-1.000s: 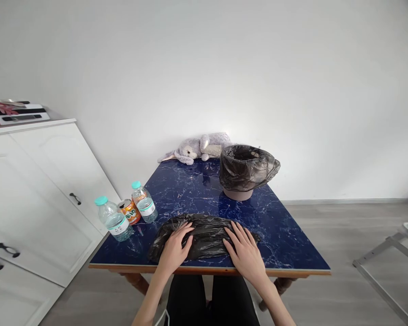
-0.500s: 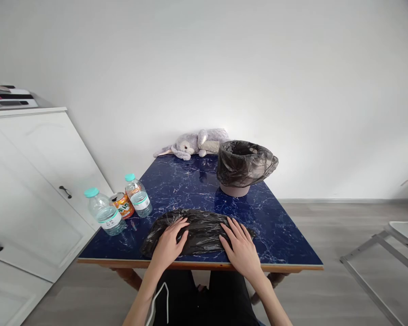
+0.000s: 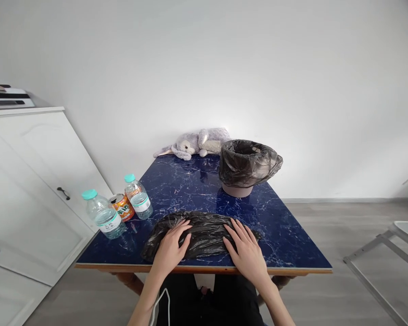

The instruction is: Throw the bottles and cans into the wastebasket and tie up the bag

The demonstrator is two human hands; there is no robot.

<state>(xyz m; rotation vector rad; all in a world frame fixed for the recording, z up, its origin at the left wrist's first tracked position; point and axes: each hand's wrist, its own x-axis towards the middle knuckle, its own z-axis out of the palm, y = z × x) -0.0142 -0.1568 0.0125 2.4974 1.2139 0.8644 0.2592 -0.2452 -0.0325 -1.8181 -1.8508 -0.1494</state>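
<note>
A crumpled black plastic bag (image 3: 206, 233) lies along the front edge of the blue marbled table (image 3: 187, 185). My left hand (image 3: 174, 244) rests on the bag's left part, palm down, with fingers stretched out. On its right part lies my right hand (image 3: 246, 251), flat and fingers spread. Neither hand grips the bag; both cover some of it. Farther back on the right stands a trash bin (image 3: 237, 190), its rim and upper wall wrapped in a black bin liner (image 3: 248, 170).
At the table's left edge stand two water bottles (image 3: 106, 217) with turquoise caps and an orange can (image 3: 121, 207). A plush rabbit (image 3: 193, 142) lies against the wall. White cabinets (image 3: 37, 181) flank the left side; a metal frame (image 3: 377, 271) stands on the floor at right.
The view has shifted slightly. Both hands stay on the black bag in nearly the same pose, and the objects on the table keep their places.
</note>
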